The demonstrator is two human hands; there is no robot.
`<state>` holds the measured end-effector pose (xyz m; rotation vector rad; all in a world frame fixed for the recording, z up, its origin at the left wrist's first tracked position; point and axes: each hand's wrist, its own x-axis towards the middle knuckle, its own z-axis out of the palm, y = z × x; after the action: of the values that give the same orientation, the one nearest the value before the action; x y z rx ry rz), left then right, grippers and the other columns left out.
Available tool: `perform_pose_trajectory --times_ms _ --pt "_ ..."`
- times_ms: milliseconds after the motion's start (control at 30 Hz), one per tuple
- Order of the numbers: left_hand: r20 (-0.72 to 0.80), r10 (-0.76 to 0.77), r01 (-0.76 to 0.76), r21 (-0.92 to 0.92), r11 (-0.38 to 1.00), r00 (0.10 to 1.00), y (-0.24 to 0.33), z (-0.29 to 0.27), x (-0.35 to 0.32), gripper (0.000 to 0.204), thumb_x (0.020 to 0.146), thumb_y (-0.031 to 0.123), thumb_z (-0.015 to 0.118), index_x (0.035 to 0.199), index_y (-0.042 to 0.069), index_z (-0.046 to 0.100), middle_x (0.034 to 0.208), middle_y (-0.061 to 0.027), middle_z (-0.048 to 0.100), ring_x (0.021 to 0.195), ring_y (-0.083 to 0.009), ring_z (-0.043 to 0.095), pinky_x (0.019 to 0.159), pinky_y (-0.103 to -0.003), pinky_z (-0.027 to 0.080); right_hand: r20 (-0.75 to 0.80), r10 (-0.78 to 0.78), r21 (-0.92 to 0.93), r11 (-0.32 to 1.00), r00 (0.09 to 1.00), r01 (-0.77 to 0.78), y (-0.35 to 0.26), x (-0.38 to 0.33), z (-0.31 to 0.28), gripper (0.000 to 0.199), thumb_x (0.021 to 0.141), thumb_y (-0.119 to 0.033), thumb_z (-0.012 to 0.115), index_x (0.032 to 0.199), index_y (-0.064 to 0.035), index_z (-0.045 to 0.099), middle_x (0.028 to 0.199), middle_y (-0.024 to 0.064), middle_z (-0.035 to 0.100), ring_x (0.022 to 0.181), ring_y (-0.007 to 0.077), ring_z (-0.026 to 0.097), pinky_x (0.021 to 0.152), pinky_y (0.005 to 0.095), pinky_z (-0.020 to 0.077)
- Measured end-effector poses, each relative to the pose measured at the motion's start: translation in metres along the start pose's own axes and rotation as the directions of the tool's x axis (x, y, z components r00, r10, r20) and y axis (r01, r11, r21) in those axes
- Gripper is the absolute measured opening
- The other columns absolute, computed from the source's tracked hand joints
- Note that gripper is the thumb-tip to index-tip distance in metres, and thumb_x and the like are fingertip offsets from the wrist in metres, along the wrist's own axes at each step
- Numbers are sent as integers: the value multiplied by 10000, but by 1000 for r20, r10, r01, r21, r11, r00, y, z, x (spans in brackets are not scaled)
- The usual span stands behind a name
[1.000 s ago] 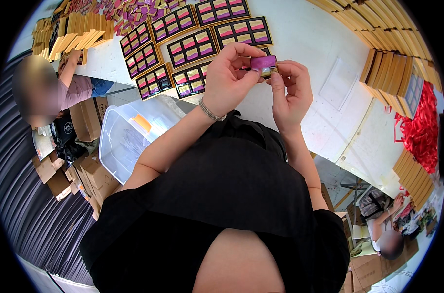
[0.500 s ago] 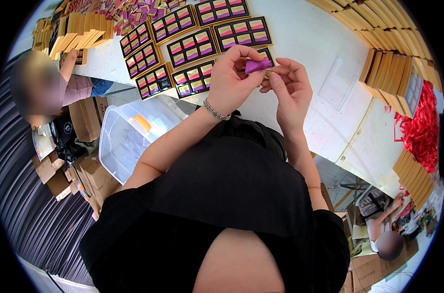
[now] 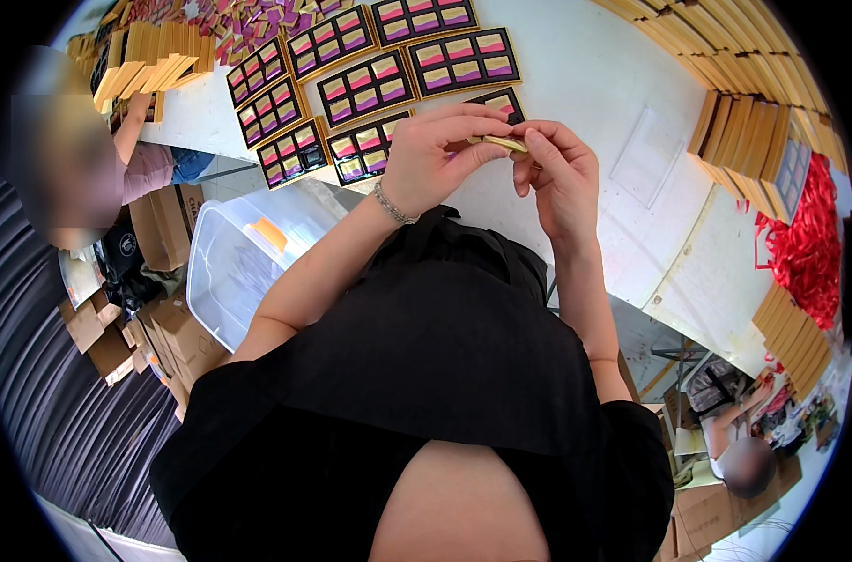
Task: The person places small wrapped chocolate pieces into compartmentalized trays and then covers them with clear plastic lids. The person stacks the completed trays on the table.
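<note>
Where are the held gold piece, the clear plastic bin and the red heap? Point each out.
Gold piece [image 3: 503, 143]: head view, middle of its exposed side.
Clear plastic bin [image 3: 212, 269]: head view, its left wall.
Red heap [image 3: 804, 255]: head view, middle of the pile.

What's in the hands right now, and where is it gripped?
A small gold foil-wrapped piece: the left hand pinches its left part, the right hand its right end.

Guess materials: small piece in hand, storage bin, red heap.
Small piece: probably foil-wrapped, given its metallic gold sheen; inside hidden.
Storage bin: likely plastic, smooth; its walls look see-through.
Red heap: perhaps ribbon or plastic film, glossy, with tangled strips catching light.
</note>
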<state>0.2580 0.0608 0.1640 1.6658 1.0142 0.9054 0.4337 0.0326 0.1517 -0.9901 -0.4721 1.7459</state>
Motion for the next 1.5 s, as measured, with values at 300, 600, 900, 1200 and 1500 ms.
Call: perform_pose_trajectory --times_ms 300,600,900,1200,1500 --pt "91 -487 495 -138 858 869 -72 31 -16 260 793 169 724 1012 39 672 743 -44 687 655 -101 619 600 -228 491 -65 23 -573 818 998 -56 48 11 -57 173 883 -118 608 966 21 669 801 40 645 708 108 553 679 236 448" --pt "-22 -236 208 554 806 971 -141 54 -30 313 749 133 725 1040 71 628 944 -71 657 898 -242 635 758 -333 530 -11 -351 -987 153 936 45 72 81 -105 157 842 -157 600 877 -24 675 818 123 667 708 280 633 655 364 492" --pt "117 -208 93 617 782 971 -149 64 -30 475 763 141 697 1214 96 554 1068 -83 527 966 -246 579 796 -343 515 76 -249 -992 -115 966 49 96 95 -96 157 846 -176 583 862 -47 671 856 125 658 772 321 631 688 415 498" --pt "119 -163 36 693 720 979 -156 73 -31 428 812 123 636 1228 71 549 1075 -85 486 1027 -236 544 768 -350 526 250 -474 -964 -203 844 172 108 86 -93 88 793 -127 660 864 -75 657 894 75 624 818 269 593 651 385 495" --pt "124 -129 7 694 720 984 -156 74 -32 431 809 130 643 1220 44 547 1070 -98 483 1033 -245 545 762 -351 530 490 -470 -857 -413 734 309 129 62 -122 336 767 -164 700 1096 -118 653 1272 39 533 1097 278 509 886 406 416"
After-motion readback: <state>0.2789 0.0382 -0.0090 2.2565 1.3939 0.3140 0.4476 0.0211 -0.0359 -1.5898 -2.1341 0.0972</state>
